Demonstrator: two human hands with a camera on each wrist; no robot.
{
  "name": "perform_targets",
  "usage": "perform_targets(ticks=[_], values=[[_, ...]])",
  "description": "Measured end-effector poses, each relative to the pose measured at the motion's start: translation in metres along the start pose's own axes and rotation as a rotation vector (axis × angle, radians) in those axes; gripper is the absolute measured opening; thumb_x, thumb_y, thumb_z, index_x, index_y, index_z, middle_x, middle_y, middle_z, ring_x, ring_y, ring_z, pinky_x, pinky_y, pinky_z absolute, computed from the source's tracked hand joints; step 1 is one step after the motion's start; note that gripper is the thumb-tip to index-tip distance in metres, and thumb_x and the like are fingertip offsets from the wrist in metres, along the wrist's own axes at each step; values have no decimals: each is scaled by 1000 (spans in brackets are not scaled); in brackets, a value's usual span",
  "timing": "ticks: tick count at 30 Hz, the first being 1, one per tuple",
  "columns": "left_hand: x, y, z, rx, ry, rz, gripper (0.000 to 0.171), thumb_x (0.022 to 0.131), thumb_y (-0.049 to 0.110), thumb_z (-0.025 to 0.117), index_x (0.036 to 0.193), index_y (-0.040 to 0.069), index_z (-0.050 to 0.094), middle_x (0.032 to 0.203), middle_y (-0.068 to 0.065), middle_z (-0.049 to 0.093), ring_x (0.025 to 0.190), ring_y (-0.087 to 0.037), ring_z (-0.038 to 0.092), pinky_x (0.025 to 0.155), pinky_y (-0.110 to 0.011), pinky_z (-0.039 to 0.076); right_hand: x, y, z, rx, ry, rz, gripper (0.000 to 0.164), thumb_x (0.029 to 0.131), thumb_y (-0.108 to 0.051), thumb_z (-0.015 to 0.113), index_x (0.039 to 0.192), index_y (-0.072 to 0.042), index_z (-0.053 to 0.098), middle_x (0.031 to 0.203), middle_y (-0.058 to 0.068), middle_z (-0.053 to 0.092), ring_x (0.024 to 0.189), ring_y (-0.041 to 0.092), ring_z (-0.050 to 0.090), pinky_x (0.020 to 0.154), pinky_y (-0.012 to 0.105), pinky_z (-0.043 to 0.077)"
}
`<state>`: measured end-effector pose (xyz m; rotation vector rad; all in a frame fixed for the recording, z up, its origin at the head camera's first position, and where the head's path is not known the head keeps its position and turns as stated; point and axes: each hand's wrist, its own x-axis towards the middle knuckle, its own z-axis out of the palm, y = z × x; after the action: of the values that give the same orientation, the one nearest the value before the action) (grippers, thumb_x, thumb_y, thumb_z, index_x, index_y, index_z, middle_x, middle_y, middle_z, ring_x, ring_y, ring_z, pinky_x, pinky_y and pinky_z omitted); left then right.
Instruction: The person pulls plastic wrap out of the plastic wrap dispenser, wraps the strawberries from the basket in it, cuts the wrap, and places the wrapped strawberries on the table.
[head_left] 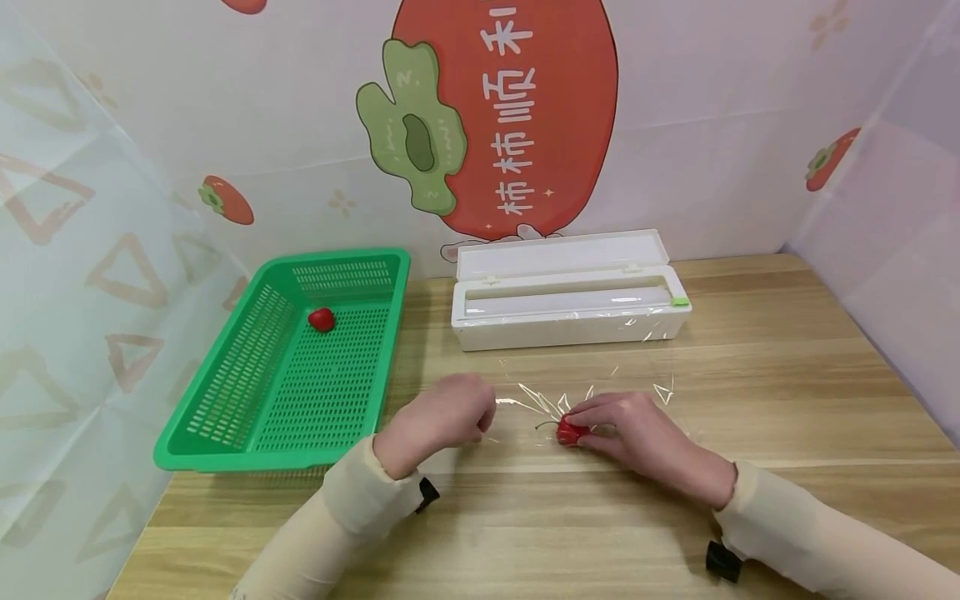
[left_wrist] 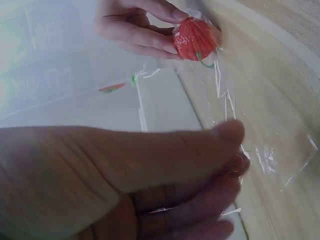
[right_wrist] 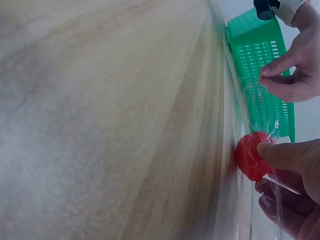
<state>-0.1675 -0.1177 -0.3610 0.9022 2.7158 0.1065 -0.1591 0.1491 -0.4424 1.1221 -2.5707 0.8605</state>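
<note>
My right hand [head_left: 628, 429] grips a red cherry [head_left: 570, 431] with a thin green stem, close over the table in front of the film box. Clear cling film [left_wrist: 220, 82] is drawn over the cherry and wrinkles around it, as the left wrist view shows. To the left, my left hand [head_left: 444, 417] pinches the film between thumb and fingertips, its fingers bent. Between the hands the film [head_left: 534, 402] stretches in shiny creases. A white cling film box [head_left: 570, 329] stands behind, lid raised, with the roll [head_left: 566, 302] inside.
A green perforated basket [head_left: 390, 367] stands at the left with one red fruit [head_left: 322, 319] in it. The wooden table [head_left: 787, 358] runs back to a printed wall cloth [head_left: 712, 167]. A green tab [head_left: 679, 302] sits at the box's right end.
</note>
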Motion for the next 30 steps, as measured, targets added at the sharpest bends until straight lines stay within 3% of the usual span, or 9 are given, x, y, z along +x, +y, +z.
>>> perform_targets(ticks=[2, 4, 7, 8, 12, 14, 16, 22, 30], values=[[0, 3, -1, 46, 30, -35, 39, 70, -10, 66, 53, 17, 43, 57, 9, 34, 59, -8, 33, 51, -21, 26, 1, 0, 0, 3, -5, 9, 29, 72, -10, 87, 99, -15, 80, 101, -1, 77, 91, 13, 73, 79, 29, 60], [0, 9, -1, 82, 85, -49, 30, 76, -3, 72, 61, 16, 55, 62, 9, 47, 62, -7, 44, 52, -20, 34, 1, -1, 0, 4, -7, 15, 29, 72, -11, 88, 99, -15, 80, 100, -2, 76, 90, 12, 73, 78, 28, 60], [4, 23, 2, 102, 196, -1, 9, 83, 11, 77, 84, 18, 72, 82, 8, 69, 75, -8, 63, 61, -20, 50, 1, -1, 0, 2, -1, 20, 30, 71, -12, 88, 99, -16, 80, 100, -3, 75, 89, 10, 71, 77, 27, 60], [5, 28, 4, 97, 239, 37, 9, 84, 16, 77, 91, 20, 75, 89, 8, 72, 78, -8, 66, 64, -19, 52, 1, -1, 0, 1, 2, 21, 30, 71, -12, 88, 99, -17, 80, 99, -4, 75, 89, 10, 71, 77, 27, 60], [15, 44, 23, 111, 377, 248, 7, 90, 19, 71, 90, 22, 77, 84, 10, 68, 72, -4, 60, 63, -14, 49, 1, -1, 1, -3, 11, 18, 30, 72, -12, 88, 100, -18, 80, 99, -5, 76, 89, 9, 71, 77, 27, 60], [20, 48, 35, 155, 430, 344, 11, 92, 16, 68, 89, 22, 77, 84, 9, 68, 74, -4, 59, 65, -14, 49, 1, 0, 1, -7, 10, 22, 28, 73, -12, 87, 99, -18, 80, 98, -5, 76, 90, 9, 71, 78, 28, 60], [24, 51, 47, 241, 472, 398, 12, 93, 15, 66, 91, 22, 76, 90, 9, 69, 80, -5, 61, 71, -15, 51, 2, 1, 1, -9, 4, 26, 27, 73, -11, 86, 99, -19, 80, 98, -6, 76, 91, 9, 71, 80, 29, 60], [30, 55, 60, 474, 517, 381, 13, 94, 16, 64, 96, 23, 75, 94, 9, 69, 81, -7, 59, 66, -17, 51, 3, 3, 0, -2, -8, 40, 24, 74, -12, 86, 95, -22, 78, 94, -10, 76, 89, 7, 70, 80, 29, 59], [34, 55, 61, 453, 528, 342, 12, 93, 15, 65, 99, 20, 75, 98, 8, 68, 79, -8, 57, 64, -16, 50, 7, 8, -3, 76, -67, 131, 24, 75, -15, 86, 96, -23, 77, 92, -11, 75, 81, 5, 69, 73, 25, 58]])
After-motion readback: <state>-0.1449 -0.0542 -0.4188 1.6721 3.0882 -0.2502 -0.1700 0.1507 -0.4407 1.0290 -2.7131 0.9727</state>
